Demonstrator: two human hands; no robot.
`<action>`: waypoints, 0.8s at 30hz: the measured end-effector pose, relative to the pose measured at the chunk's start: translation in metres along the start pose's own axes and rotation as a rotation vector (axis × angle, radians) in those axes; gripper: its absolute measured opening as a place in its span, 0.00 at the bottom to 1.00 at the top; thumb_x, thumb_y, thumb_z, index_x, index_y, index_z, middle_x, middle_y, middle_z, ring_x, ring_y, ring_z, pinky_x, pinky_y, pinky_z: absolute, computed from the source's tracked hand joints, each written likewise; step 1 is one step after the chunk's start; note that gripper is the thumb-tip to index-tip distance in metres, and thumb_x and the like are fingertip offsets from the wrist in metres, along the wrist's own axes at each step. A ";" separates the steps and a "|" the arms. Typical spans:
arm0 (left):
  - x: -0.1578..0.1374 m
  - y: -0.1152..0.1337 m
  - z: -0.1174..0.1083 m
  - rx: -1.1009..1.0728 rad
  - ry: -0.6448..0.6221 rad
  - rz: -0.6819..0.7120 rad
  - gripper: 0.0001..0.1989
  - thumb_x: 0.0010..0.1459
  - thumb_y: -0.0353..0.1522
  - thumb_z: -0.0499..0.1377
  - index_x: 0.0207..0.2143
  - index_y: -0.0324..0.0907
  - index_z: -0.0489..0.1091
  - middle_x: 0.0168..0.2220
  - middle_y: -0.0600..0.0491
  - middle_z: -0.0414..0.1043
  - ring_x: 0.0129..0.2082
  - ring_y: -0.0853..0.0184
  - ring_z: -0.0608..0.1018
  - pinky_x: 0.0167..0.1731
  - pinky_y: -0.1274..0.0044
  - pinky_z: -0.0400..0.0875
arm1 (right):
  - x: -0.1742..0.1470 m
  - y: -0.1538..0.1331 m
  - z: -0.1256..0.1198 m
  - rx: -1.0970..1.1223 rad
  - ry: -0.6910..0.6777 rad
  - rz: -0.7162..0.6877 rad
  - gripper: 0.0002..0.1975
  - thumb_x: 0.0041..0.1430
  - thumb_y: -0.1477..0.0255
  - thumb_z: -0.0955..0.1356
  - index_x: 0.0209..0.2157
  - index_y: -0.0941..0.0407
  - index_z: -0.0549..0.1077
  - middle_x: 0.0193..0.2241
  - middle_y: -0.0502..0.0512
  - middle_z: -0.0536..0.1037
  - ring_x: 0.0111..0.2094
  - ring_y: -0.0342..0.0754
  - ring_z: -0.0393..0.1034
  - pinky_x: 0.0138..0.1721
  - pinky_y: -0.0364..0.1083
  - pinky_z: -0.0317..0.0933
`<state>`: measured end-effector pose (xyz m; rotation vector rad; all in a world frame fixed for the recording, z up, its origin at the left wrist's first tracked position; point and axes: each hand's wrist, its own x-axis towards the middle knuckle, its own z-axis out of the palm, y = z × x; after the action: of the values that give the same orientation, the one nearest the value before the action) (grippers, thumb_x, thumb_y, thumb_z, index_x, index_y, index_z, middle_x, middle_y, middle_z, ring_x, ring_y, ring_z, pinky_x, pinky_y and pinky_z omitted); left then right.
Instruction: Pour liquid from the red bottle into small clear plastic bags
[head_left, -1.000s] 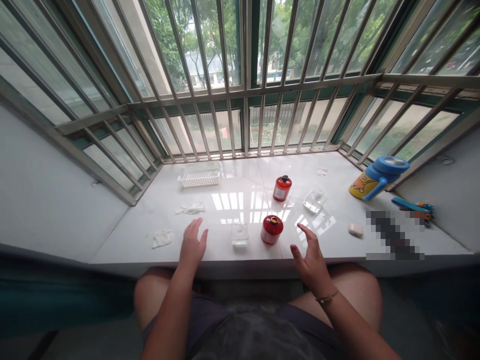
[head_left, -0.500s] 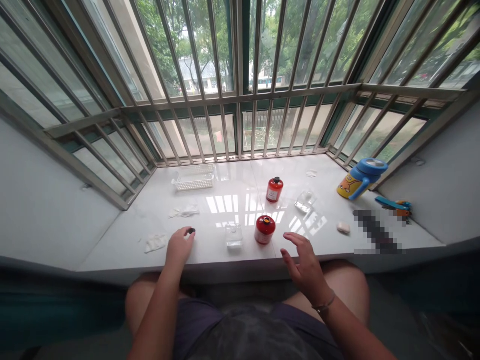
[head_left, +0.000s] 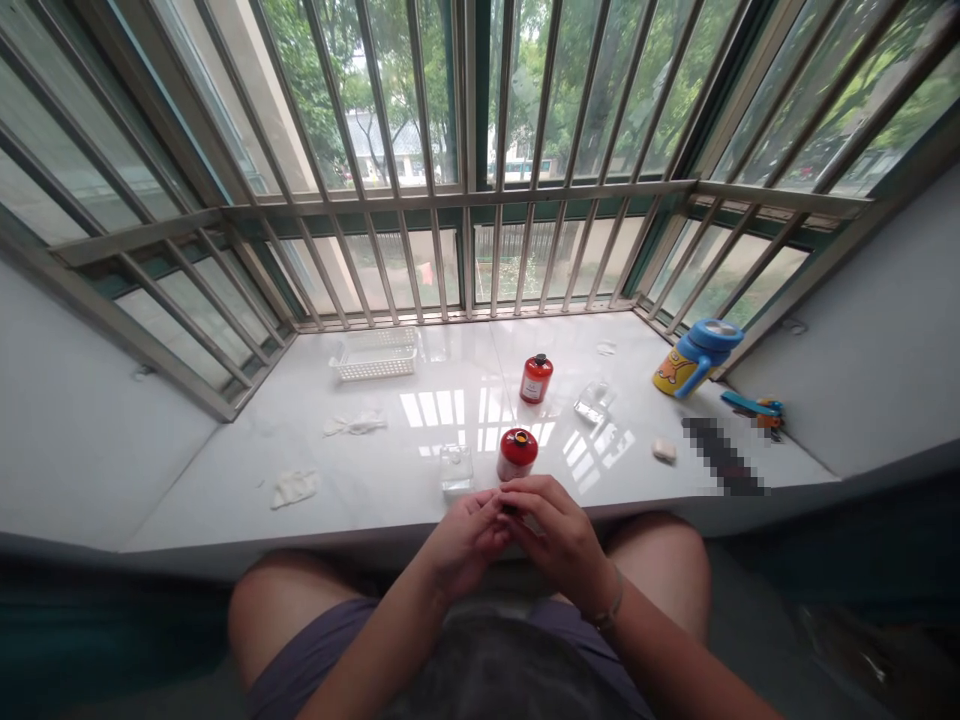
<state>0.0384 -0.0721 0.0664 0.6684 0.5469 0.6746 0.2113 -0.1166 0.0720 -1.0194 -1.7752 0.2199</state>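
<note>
L hand (head_left: 472, 532) & R hand (head_left: 556, 520) pinch a blk cap (head_left: 508, 508) btwn them, just nearside of open btl (head_left: 517, 456). Best handled w/ light, steady fingertips.

Yellow mug (head_left: 674, 370) with blue lid (head_left: 714, 335) at right, white basket (head_left: 376, 368) near window bars (head_left: 469, 197).

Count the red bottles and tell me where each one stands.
2. One red bottle stands just beyond the right hand, near the front of the ledge; the other red bottle stands farther back, toward the window bars. No others show.
</note>
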 end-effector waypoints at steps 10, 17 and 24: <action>0.041 -0.022 -0.016 0.884 0.176 0.505 0.36 0.62 0.40 0.70 0.69 0.48 0.63 0.72 0.41 0.63 0.73 0.48 0.66 0.73 0.52 0.60 | 0.020 0.052 -0.027 -0.189 0.142 0.198 0.11 0.73 0.64 0.71 0.53 0.46 0.81 0.49 0.57 0.85 0.53 0.60 0.79 0.57 0.64 0.74; 0.103 -0.009 -0.009 1.114 0.276 0.460 0.55 0.51 0.36 0.76 0.75 0.39 0.53 0.74 0.31 0.59 0.74 0.39 0.65 0.72 0.49 0.61 | 0.044 0.086 -0.015 -0.214 0.002 0.135 0.09 0.72 0.66 0.70 0.49 0.47 0.82 0.46 0.57 0.86 0.48 0.60 0.79 0.54 0.64 0.73; 0.128 -0.017 -0.027 1.141 0.151 0.579 0.48 0.60 0.33 0.68 0.77 0.44 0.49 0.72 0.36 0.62 0.72 0.44 0.68 0.72 0.49 0.61 | 0.033 0.093 -0.005 -0.188 0.023 0.217 0.11 0.73 0.65 0.68 0.52 0.47 0.80 0.51 0.57 0.85 0.53 0.60 0.78 0.58 0.65 0.71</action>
<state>0.1116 0.0192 0.0057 1.9036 0.8887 0.9351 0.2613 -0.0362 0.0437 -1.3464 -1.6876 0.1770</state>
